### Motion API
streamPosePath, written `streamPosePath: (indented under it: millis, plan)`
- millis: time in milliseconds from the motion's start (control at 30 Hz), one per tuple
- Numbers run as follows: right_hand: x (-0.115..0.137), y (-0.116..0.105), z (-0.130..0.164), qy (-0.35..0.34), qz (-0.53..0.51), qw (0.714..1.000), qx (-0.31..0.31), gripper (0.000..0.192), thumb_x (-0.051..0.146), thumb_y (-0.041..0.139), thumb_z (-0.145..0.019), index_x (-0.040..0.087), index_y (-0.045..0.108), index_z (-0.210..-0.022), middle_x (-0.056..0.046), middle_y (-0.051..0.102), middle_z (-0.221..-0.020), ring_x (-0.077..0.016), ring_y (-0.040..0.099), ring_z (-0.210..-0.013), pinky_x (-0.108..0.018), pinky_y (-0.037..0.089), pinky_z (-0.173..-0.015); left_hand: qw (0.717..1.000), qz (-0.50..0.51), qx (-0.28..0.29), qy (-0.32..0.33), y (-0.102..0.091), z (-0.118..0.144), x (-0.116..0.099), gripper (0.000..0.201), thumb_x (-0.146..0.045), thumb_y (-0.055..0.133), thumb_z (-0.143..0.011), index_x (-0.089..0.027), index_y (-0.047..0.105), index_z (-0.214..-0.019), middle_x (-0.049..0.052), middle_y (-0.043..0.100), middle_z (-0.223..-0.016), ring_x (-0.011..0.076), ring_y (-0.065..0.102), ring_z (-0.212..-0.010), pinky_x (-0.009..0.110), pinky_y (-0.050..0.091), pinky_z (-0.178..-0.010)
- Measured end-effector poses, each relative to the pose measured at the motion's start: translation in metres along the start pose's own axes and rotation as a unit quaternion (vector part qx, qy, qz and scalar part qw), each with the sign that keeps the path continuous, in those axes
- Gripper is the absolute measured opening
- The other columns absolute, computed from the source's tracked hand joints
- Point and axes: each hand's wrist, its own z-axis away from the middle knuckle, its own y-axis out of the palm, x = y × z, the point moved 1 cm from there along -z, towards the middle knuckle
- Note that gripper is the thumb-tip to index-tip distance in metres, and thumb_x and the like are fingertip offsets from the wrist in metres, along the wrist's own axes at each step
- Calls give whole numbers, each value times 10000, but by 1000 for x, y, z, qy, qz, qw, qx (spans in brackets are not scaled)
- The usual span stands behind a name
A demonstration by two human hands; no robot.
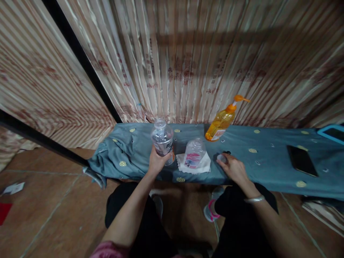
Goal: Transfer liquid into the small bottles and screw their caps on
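Head view, left hand (156, 162) wrapped around clear bottle (162, 140) standing on blue-draped bench (268, 165), right hand (233, 167) resting beside second bottle (194, 153) on white cloth (204, 165), fingertips pinching small cap (221, 157), orange pump bottle (222, 122) behind.

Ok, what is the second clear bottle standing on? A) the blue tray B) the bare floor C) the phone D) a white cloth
D: the second bottle stands on a white cloth spread on the grey cover, between the left hand, which grips the other bottle, and the right hand.
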Motion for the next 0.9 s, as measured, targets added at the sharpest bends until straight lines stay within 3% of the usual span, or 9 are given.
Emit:
streamPosePath:
  millis: [100, 200, 300, 367, 500, 733, 900]
  plan:
    - [9, -47, -5, 5, -159, 983, -93, 420, 453, 595, -841, 157, 622, -1138, -45, 612, -887, -231, 606, -811, -283, 485, -704, 1000, -22, 17, 4, 0, -2, -6, 574, -343, 781, -576, -162, 509, -1047, 90, 672, -985, 257, 649, -931, 369, 500, -820]
    - [49, -108, -20, -131, -227, 949, -177, 521, 559, 570, -827, 152, 631, -1146, -56, 609, -962, -214, 601, -814, -280, 488, -719, 999, -49, 22, 8, 2, -7, -12, 617, -325, 780, -585, -160, 488, -1104, 102, 659, -1033, 270, 641, -975, 383, 497, -842]
    - [108, -146, -43, -287, -206, 925, -139, 418, 440, 573, -856, 140, 631, -1141, -44, 600, -1002, -175, 595, -802, -256, 471, -727, 998, -62, 19, 13, 7, -11, -15, 690, -315, 786, -584, -164, 461, -1173, 123, 629, -1121, 289, 609, -1065, 406, 484, -890]
    - [143, -150, -60, -361, -136, 919, -76, 372, 305, 635, -836, 141, 617, -1169, -31, 594, -1001, -152, 582, -778, -228, 435, -696, 998, -59, 21, 17, 11, -12, -14, 718, -304, 788, -584, -161, 446, -1200, 135, 611, -1160, 301, 580, -1118, 428, 474, -915]
    - [188, -137, -82, -398, -2, 917, -18, 348, 170, 730, -788, 96, 627, -1112, -17, 579, -841, -144, 545, -711, -207, 324, -607, 999, -30, 21, 36, 14, -15, -9, 761, -280, 790, -577, -174, 420, -1233, 136, 582, -1208, 307, 548, -1160, 467, 455, -939]
    - [206, -140, -90, -438, 10, 899, 12, 313, 131, 772, -769, 78, 610, -1033, -19, 561, -854, -143, 531, -743, -200, 306, -632, 999, 22, 11, 21, 9, -20, -2, 760, -248, 787, -572, -181, 433, -1242, 117, 589, -1185, 290, 544, -1160, 448, 439, -966]
    - [213, -142, -99, -431, -14, 897, 102, 331, 88, 761, -770, 81, 593, -1055, -7, 575, -844, -123, 545, -724, -185, 328, -625, 999, 34, 17, 35, 12, -20, 0, 756, -249, 777, -580, -187, 434, -1251, 114, 587, -1198, 283, 564, -1117, 447, 459, -942]
